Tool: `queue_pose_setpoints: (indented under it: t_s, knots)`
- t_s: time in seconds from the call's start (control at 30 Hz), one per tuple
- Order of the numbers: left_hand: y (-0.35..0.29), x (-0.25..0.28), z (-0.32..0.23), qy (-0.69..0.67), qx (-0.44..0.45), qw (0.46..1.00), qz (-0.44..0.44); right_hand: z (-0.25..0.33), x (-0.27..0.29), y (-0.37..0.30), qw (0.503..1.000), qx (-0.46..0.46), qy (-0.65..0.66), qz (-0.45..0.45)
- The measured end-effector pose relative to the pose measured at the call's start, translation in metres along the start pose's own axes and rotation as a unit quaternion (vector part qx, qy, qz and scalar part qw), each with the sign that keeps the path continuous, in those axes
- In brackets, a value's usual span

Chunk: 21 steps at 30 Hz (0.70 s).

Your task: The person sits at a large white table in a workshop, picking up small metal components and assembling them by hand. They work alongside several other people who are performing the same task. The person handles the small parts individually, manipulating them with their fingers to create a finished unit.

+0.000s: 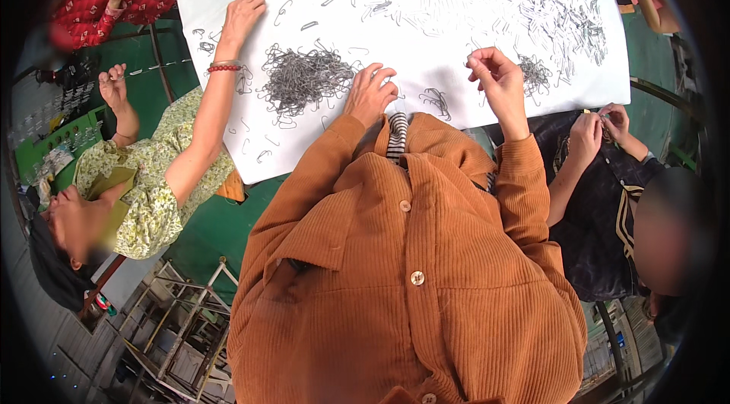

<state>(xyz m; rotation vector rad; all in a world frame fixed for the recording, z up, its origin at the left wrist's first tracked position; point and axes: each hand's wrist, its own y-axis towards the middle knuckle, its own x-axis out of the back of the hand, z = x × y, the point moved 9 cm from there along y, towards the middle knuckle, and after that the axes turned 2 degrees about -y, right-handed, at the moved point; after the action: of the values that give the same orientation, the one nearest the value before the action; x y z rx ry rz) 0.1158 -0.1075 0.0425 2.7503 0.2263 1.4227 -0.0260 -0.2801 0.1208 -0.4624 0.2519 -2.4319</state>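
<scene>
My left hand [371, 94] rests on the white tabletop [426, 54], its bent fingers apart, at the right side of a dense heap of grey bent wire hooks [304, 79]. I see nothing held in it. My right hand [498, 81] is raised over the table with thumb and forefinger pinched together. Whatever sits in that pinch is too small to make out. Between my hands, near the table's front edge, lies a small cluster of wire hooks [436, 102]. Another little pile of wire pieces [536, 74] is just right of my right hand.
Many loose metal clips [555, 1] spread over the far right of the table. At left, a person in a floral top reaches a hand [243, 18] onto the table. On the right, a person in dark clothes works with both hands [597, 130]. A metal frame [182, 320] stands behind left.
</scene>
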Motion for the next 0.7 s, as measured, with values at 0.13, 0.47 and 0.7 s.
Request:
queue_pose_setpoints:
  t_s: [0.13, 0.47, 0.7]
  knots:
    - [0.002, -0.001, -0.004, 0.010, 0.004, 1.000, -0.002, 0.005, 0.028, 0.004, 0.999, 0.020, 0.008, -0.044]
    - [-0.008, 0.039, 0.023, -0.179, 0.217, 0.960, -0.016, -0.012, 0.072, -0.032, 0.993, 0.009, 0.064, -0.103]
    - [0.055, -0.021, -0.054, -0.137, 0.060, 0.985, 0.084, -0.001, 0.066, -0.031, 0.995, 0.019, 0.055, -0.079]
